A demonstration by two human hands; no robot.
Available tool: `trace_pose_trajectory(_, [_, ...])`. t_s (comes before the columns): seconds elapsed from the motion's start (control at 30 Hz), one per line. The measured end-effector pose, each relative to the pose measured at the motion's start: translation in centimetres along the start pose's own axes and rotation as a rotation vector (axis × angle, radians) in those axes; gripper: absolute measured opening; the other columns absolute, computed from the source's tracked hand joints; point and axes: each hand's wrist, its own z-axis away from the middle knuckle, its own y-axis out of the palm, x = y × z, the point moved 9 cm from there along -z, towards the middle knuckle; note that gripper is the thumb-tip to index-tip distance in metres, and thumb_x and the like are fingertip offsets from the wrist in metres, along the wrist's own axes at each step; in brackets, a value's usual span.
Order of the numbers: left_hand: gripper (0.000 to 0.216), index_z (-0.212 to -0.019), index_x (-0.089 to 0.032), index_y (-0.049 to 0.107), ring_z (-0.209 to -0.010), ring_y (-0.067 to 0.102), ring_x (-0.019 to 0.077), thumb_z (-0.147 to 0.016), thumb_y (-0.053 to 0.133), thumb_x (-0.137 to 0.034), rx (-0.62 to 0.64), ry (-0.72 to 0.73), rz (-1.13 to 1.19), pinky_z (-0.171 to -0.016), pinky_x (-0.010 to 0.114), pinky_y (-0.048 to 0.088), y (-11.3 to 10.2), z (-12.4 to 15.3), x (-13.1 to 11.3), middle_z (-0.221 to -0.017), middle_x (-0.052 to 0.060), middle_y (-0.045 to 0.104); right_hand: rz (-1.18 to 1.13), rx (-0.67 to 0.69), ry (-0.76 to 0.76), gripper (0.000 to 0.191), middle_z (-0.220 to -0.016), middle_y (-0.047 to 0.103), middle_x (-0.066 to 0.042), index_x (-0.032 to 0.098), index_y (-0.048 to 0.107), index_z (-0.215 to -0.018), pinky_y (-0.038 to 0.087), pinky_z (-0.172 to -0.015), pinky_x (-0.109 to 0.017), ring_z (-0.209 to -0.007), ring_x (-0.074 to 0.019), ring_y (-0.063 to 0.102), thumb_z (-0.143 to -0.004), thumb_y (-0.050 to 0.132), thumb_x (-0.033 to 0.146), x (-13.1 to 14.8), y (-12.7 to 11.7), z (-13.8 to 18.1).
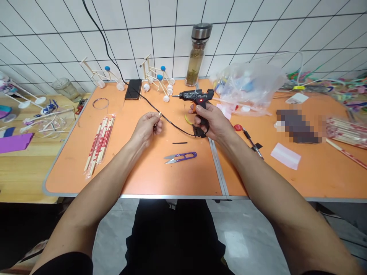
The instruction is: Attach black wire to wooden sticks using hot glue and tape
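Note:
My right hand [216, 121] grips a black hot glue gun [191, 94] by its handle, its nozzle pointing left and a red light glowing on its side. The gun's black cord [174, 126] loops below it and runs up to the left. My left hand [147, 128] is closed in a pinch; a small pale tip, like the end of a short stick, shows above the fingers, and the rest is hidden. Nearer me on the orange table [172, 179] lie purple-handled thread snips [183, 156] and a thin black strip [180, 143].
Stick models with blue balls [159, 77] stand at the back beside a phone [133, 89] and a tea bottle [195, 57]. Wrapped chopsticks [100, 145] lie left. A plastic bag [249, 86], a pen [252, 143] and a white packet [286, 156] are on the right.

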Motion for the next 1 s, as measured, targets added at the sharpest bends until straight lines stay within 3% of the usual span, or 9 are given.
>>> trace_pose_trajectory(0.2, [0.019,-0.084,-0.020,0.062,-0.042,0.052,0.0060,-0.096,0.078,-0.022,-0.019,0.015,0.012,-0.046,0.019,0.039,-0.1,0.1,-0.4,-0.060,-0.005,0.067,0.196,-0.019,-0.110,0.069,-0.083,0.068,0.001,0.029,0.066,-0.105,0.039,-0.055,-0.031,-0.063,-0.0153,0.051,-0.082,0.083,0.092,0.1,0.1,0.3])
trace_pose_trajectory(0.43, [0.022,-0.081,-0.020,0.063,-0.044,0.052,0.0064,-0.096,0.079,-0.022,-0.031,0.045,0.046,-0.046,0.019,0.040,-0.6,-0.3,-0.4,-0.059,-0.006,0.064,0.488,-0.137,-0.231,0.063,-0.091,0.072,-0.002,0.030,0.073,-0.121,0.050,-0.063,-0.036,-0.067,-0.0209,0.061,-0.091,0.079,0.085,1.5,0.2,1.3])
trace_pose_trajectory(0.67, [0.020,-0.081,-0.019,0.065,-0.043,0.052,0.0066,-0.098,0.075,-0.018,-0.018,0.054,0.052,-0.045,0.019,0.039,-0.6,-0.6,-0.3,-0.060,-0.004,0.066,0.472,-0.133,-0.273,0.052,-0.093,0.073,-0.002,0.028,0.075,-0.120,0.054,-0.066,-0.036,-0.071,-0.0200,0.063,-0.094,0.083,0.073,1.3,0.3,1.5])
trace_pose_trajectory(1.0, [0.023,-0.084,-0.018,0.064,-0.043,0.056,0.0062,-0.107,0.064,-0.015,-0.002,0.036,0.095,-0.048,0.018,0.043,-0.2,-0.2,-0.4,-0.065,0.000,0.075,0.481,-0.073,-0.380,0.059,-0.096,0.083,-0.007,0.023,0.074,-0.108,0.050,-0.056,-0.032,-0.060,-0.0153,0.061,-0.099,0.073,0.081,2.0,1.8,2.5])
